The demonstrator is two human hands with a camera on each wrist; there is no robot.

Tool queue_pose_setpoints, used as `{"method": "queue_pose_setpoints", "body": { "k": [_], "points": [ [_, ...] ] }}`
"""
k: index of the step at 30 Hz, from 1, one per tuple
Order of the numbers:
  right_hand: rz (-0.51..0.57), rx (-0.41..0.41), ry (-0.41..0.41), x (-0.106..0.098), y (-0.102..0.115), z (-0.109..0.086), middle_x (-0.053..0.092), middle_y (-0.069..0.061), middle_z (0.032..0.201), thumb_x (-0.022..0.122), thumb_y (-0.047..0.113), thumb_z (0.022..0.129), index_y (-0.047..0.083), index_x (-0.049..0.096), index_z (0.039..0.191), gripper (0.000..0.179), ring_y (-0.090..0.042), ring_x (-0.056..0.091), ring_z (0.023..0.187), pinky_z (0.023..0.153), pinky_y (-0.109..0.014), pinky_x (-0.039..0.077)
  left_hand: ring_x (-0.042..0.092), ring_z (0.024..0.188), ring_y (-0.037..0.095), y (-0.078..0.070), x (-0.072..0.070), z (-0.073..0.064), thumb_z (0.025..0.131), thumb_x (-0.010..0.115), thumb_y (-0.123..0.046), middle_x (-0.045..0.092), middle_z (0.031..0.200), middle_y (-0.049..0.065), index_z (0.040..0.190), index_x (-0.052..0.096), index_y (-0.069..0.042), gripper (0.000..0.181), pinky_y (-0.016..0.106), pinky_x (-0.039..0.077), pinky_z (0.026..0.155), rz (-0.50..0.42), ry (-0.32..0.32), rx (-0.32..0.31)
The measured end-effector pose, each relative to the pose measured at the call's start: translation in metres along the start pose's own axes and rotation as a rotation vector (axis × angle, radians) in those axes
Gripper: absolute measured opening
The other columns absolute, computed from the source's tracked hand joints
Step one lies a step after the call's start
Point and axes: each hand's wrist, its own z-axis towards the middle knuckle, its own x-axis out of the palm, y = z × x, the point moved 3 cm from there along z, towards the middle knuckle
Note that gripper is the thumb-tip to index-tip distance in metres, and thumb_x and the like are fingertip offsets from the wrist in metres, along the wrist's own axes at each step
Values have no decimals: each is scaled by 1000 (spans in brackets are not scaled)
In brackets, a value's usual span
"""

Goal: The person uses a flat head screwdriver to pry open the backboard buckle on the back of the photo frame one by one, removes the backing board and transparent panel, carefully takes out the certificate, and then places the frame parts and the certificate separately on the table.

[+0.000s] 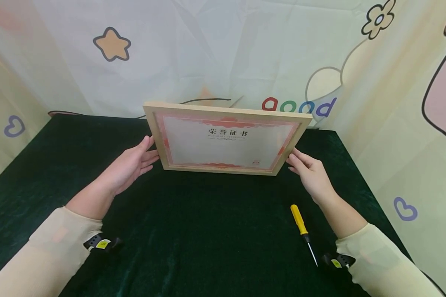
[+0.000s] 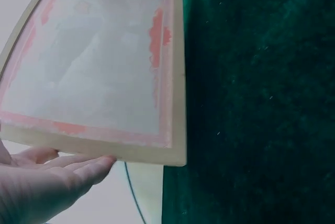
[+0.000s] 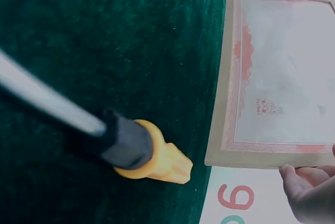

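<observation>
A light wooden picture frame (image 1: 223, 168) with a certificate (image 1: 223, 144) inside stands tilted between the two hands, its front facing me. My left hand (image 1: 135, 163) touches the frame's left side with fingers nearly straight; in the left wrist view its fingertips (image 2: 107, 162) meet the wooden edge. On the opposite side my right hand (image 1: 308, 169) grips the edge between thumb and bent fingers. In the right wrist view the thumb (image 3: 289, 177) lies at the border. Whether the lower edge rests on the cloth, I cannot tell.
A screwdriver (image 1: 300, 220) with a yellow handle lies on the dark green cloth (image 1: 208, 231) near the right forearm. Behind the table hangs a pale printed curtain (image 1: 215, 49) with a star, a flower and coloured letters.
</observation>
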Motion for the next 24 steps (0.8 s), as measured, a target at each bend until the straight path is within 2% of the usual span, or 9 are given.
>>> {"method": "queue_pose_setpoints", "body": {
  "k": [4, 9, 16, 24],
  "points": [
    [-40, -39, 25, 2, -2, 0, 33, -14, 147, 40, 33, 100, 3, 30, 145, 55, -29, 45, 125, 94, -33, 40, 15, 139, 34, 0, -5, -3, 93, 17, -63, 12, 152, 22, 150, -2, -7, 82, 50, 13, 109, 9, 15, -9],
    [-38, -69, 29, 4, -2, -1, 31, -13, 148, 41, 32, 100, 4, 29, 145, 55, -29, 44, 126, 93, -31, 41, 19, 138, 34, 0, -8, -5, 91, 15, -66, 17, 150, 22, 149, 3, -4, 86, 48, 16, 109, -34, 9, -25],
    [90, -91, -1, 6, -3, -2, 33, -15, 147, 42, 32, 100, 2, 29, 145, 56, -31, 40, 128, 90, -22, 42, 21, 137, 33, -7, -8, -8, 92, 16, -65, 20, 150, 21, 148, 12, 0, 86, 48, 16, 109, -92, -38, -12],
    [148, -87, -24, 6, -3, -2, 33, -14, 147, 38, 40, 99, 2, 30, 145, 60, -27, 40, 128, 90, -23, 42, 14, 139, 34, -7, -8, -10, 94, 16, -63, 13, 152, 22, 147, 8, 4, 86, 48, 11, 110, -183, 14, 12]
  ]
}}
